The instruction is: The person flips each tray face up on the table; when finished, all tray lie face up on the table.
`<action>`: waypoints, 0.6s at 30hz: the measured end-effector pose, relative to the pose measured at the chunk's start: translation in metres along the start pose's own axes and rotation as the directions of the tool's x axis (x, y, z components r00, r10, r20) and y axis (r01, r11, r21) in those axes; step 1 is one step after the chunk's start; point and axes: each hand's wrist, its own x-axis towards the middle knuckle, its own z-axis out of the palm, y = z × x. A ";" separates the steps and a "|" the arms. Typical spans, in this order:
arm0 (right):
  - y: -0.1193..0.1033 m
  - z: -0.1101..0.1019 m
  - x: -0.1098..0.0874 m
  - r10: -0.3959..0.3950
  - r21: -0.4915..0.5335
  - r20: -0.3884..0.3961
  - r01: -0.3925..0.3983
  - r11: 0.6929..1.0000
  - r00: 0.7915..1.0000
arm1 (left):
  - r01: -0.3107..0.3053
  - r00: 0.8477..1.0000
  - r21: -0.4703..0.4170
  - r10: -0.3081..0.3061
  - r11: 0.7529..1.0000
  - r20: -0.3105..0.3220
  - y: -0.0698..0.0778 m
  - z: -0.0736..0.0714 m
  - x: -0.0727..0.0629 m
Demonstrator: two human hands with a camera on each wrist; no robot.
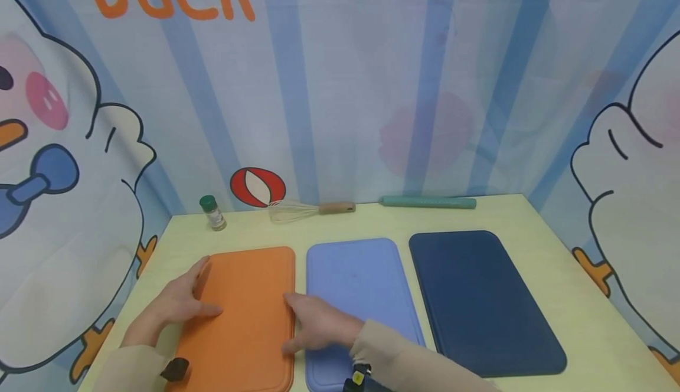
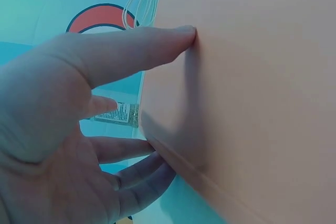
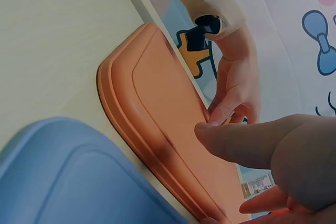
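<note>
With fingers spread and relaxed, your left hand [image 1: 183, 299] is touching the orange board [image 1: 247, 303]; your right hand [image 1: 320, 324], also unclenched, is resting at its right edge. It is lying on the tabletop [image 1: 595, 339].

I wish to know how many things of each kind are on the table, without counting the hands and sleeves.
Boards: 3 (orange board, light blue board, dark blue board)
Whisk: 1
Small bottle with green cap: 1
Teal rod: 1
Total: 6
</note>
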 end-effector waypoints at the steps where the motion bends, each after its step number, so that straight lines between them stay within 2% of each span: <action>1: 0.000 0.000 -0.001 -0.001 0.002 0.000 0.001 1.000 1.000 | 0.005 1.000 0.000 -0.005 1.000 -0.001 0.000 0.001 0.000; 12: 0.003 0.002 -0.006 0.023 -0.026 -0.013 -0.023 0.999 1.000 | 0.005 1.000 -0.040 -0.005 0.999 0.009 0.009 0.004 -0.001; 18: 0.006 0.002 -0.006 0.040 -0.013 -0.027 -0.041 0.999 0.999 | 0.033 0.999 -0.096 -0.030 0.995 0.028 0.014 0.003 -0.001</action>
